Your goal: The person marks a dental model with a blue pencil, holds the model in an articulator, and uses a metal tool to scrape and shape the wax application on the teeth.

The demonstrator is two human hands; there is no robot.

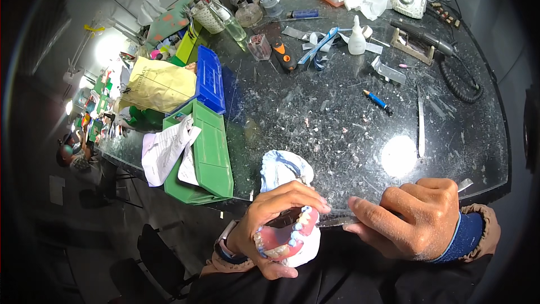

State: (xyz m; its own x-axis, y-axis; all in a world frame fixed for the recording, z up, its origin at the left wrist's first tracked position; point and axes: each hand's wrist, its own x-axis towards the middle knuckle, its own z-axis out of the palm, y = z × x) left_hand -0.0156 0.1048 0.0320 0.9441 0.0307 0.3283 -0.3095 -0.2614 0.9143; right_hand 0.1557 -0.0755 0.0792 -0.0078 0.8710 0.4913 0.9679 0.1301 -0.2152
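Note:
My left hand [270, 219] is wrapped round a pink denture [306, 222] with pale teeth, some marked blue, seated on a white plaster model. My right hand [410, 219] is closed, thumb and forefinger pointing toward the denture. It grips a thin metal hand tool [465, 184] whose flat end sticks out behind the knuckles; the fingers hide most of it, and its exact kind is unclear. Just beyond my left hand, a second, pale bluish plaster model [284, 169] rests at the bench edge.
On the dusty dark bench [315, 135] a green bin [211, 157] with papers and a blue bin [211, 81] stand left. A slim metal instrument [421, 124], a blue pen-like tool [378, 102], a white squeeze bottle [356, 39] and a corded handpiece [422, 36] lie farther off.

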